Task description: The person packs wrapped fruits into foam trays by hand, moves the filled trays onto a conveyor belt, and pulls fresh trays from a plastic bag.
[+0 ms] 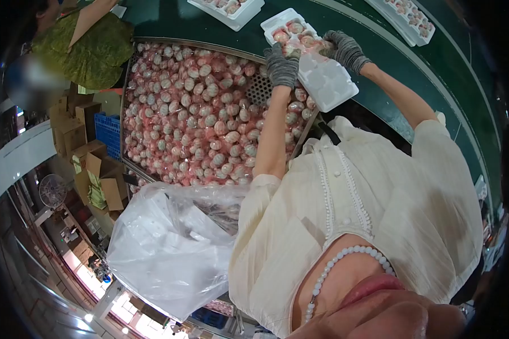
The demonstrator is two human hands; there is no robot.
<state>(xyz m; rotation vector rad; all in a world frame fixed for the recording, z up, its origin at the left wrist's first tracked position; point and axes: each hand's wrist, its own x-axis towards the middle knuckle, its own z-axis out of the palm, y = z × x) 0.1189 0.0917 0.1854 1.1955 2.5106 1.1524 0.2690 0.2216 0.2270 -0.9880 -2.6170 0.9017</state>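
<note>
Both my hands wear grey striped gloves and work at a white moulded tray (329,85) with round cups. Pale, egg-shaped items in pinkish clear wrappers (296,28) sit in its far part, while the near cups hold nothing. My left hand (281,66) is at the tray's left side, its fingers closed round a wrapped egg-shaped item. From the right, my right hand (346,52) reaches over the tray with bent fingers against another wrapped item. The fingertips of both hands are partly hidden. To the left of the tray, a metal-edged bin (131,85) holds many more wrapped items.
More filled white trays (240,17) stand on the green surface (169,20). A clear plastic bag of white trays (169,254) lies nearest my left side. Cardboard boxes (70,133) and a blue crate (107,134) are beyond the bin. A co-worker's arm (90,22) shows upper left.
</note>
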